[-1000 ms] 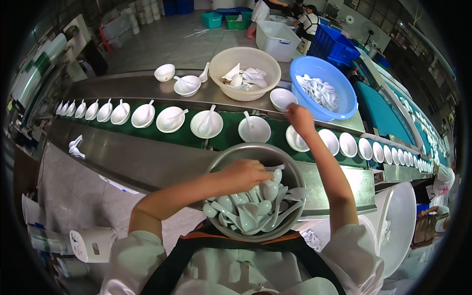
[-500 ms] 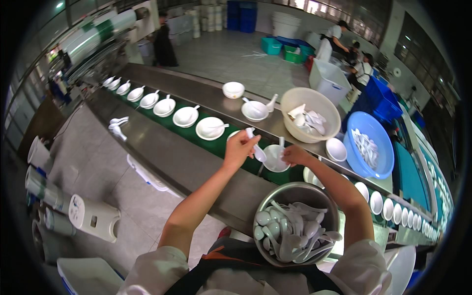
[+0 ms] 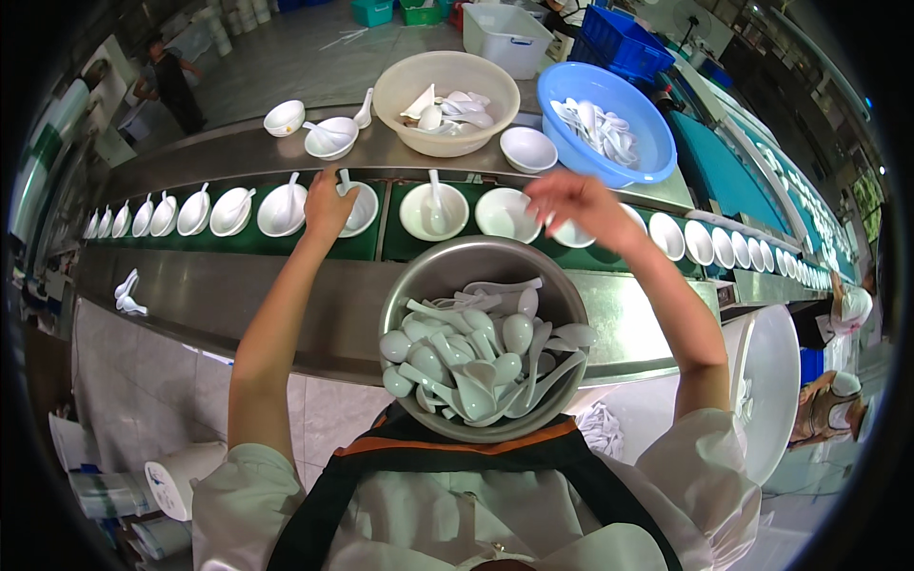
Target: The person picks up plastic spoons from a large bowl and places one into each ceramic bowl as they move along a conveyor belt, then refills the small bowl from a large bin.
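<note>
White bowls stand in a row on the green conveyor belt (image 3: 392, 249). My left hand (image 3: 328, 206) is at the left rim of a bowl (image 3: 367, 221) with a white spoon (image 3: 346, 180) in it. Its thumb and fingers are apart beside the spoon's handle. To the right stands a bowl (image 3: 415, 221) with an upright-handled spoon (image 3: 436, 195), then a bowl without a spoon (image 3: 505, 217). Over the following bowl (image 3: 571, 236) hovers my right hand (image 3: 581, 206), fingers curled and smeared; a whitish bit shows near the fingertips. A steel basin (image 3: 390, 309) full of white spoons (image 3: 481, 357) sits before me.
Beyond the belt stand a cream basin (image 3: 390, 119) and a blue basin (image 3: 657, 167), both with spoons, and a white bowl (image 3: 529, 150). Loose spoons (image 3: 127, 293) lie on the near ledge at left. People stand farther off; a second conveyor (image 3: 714, 167) runs at right.
My view has turned and shifted. The left hand, which held a spoon over the belt, is now beside a spoon in a bowl. My right hand has moved from one bowl to above another farther right.
</note>
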Demonstrator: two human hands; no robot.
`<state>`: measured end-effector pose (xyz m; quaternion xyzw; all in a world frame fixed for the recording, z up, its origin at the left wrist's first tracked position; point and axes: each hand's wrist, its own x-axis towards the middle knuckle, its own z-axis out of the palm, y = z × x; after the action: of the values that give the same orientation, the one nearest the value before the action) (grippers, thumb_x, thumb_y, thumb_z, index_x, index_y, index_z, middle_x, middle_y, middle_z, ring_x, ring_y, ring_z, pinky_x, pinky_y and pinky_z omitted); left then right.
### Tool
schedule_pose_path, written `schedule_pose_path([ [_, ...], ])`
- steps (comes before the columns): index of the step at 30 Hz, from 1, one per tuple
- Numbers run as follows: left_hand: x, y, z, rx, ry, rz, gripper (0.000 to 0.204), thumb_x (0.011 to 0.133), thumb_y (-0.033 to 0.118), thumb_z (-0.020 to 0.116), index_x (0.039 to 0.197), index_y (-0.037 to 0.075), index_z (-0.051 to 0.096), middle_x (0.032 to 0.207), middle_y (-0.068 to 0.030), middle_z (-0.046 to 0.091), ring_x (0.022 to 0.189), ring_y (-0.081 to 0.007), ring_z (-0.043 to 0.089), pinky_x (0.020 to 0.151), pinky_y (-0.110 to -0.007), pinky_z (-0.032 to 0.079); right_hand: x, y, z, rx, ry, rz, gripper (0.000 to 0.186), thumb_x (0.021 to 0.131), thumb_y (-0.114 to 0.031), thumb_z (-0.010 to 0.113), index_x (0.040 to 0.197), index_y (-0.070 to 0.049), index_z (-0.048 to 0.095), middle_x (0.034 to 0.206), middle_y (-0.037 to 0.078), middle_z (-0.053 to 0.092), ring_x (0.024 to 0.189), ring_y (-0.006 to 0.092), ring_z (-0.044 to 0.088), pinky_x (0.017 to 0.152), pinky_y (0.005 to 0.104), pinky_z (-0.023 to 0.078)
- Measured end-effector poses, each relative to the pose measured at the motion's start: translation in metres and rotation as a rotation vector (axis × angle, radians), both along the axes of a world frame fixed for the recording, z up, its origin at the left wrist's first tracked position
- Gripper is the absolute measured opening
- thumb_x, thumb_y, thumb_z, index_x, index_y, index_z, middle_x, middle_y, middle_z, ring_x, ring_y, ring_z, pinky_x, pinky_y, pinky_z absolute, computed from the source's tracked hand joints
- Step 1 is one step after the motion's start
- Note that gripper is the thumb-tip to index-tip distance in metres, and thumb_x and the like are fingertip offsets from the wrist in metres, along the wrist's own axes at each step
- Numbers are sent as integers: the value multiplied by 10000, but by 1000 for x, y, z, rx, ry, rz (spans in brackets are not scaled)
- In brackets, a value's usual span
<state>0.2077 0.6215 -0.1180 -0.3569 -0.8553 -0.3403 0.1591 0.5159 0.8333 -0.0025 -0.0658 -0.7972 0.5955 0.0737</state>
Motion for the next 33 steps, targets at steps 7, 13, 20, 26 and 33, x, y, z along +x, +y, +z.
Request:
schedule_pose_path([
  [7, 150, -33, 101, -448, -365, -1137, 284, 783, 195, 610, 1009, 28, 567, 933, -124, 608, 887, -238, 570, 784, -347, 444, 36, -66, -45, 1523, 24, 266, 270, 679, -73, 580, 946, -63, 611, 871, 59, 605, 861, 179, 565, 767, 299, 433],
  [13, 172, -46, 74, -553, -120, -1170, 293, 788, 225, 610, 1010, 48, 540, 890, -117, 550, 868, -295, 515, 762, -396, 412, 27, -58, -34, 1586, 50, 313, 158, 691, -92, 565, 839, -70, 615, 789, 59, 589, 795, 190, 574, 687, 297, 443],
  [20, 163, -50, 77, -481, -272, -1235, 212, 755, 199, 656, 855, 39, 560, 776, -72, 544, 781, -234, 514, 683, -336, 419, -28, -22, 32, 894, 163, -141, 54, 760, -21, 575, 807, -34, 598, 767, 133, 617, 684, 279, 612, 601, 348, 470],
  [26, 145, -43, 96, -346, -651, -1229, 128, 774, 117, 646, 842, 30, 581, 766, -14, 581, 697, -83, 531, 614, -231, 430, -110, 53, -65, 1168, -123, -2, 233, 691, -115, 652, 918, -71, 620, 862, 134, 636, 838, 289, 606, 729, 394, 479],
  [33, 58, -26, 92, 126, -720, -683, 9, 785, 27, 557, 792, 32, 554, 594, 19, 510, 501, -37, 448, 457, -184, 348, -63, -34, -12, 977, -300, 254, 349, 748, -202, 638, 1070, -81, 575, 1029, 144, 605, 939, 278, 575, 806, 350, 465],
])
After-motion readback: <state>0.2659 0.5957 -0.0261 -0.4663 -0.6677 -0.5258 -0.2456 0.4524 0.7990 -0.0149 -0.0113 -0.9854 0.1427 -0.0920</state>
